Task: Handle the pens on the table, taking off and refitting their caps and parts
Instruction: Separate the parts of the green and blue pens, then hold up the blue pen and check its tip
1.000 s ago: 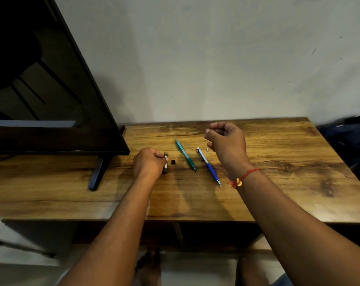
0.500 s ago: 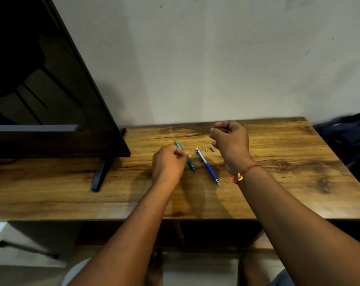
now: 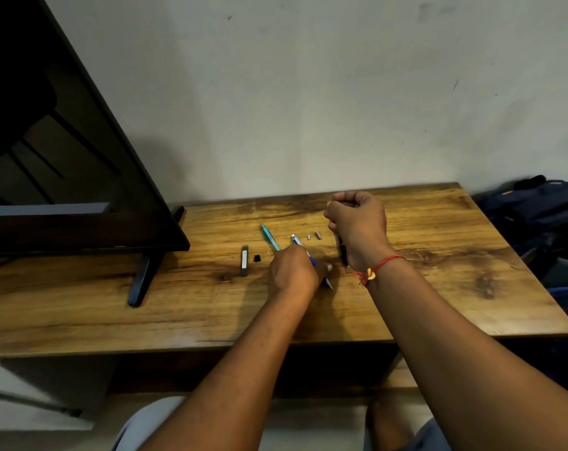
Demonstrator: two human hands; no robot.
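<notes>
As we work at the brown wooden table (image 3: 439, 288), our right hand (image 3: 357, 229) is fisted round a black pen barrel (image 3: 343, 253), point down. Our left hand (image 3: 294, 271) closes its fingers on the slim blue ballpoint pen (image 3: 312, 261). A teal plastic pen (image 3: 269, 237) lies just left of it, a dark grey pen cap (image 3: 244, 260) farther left, and two tiny silver parts (image 3: 317, 235) between our hands.
</notes>
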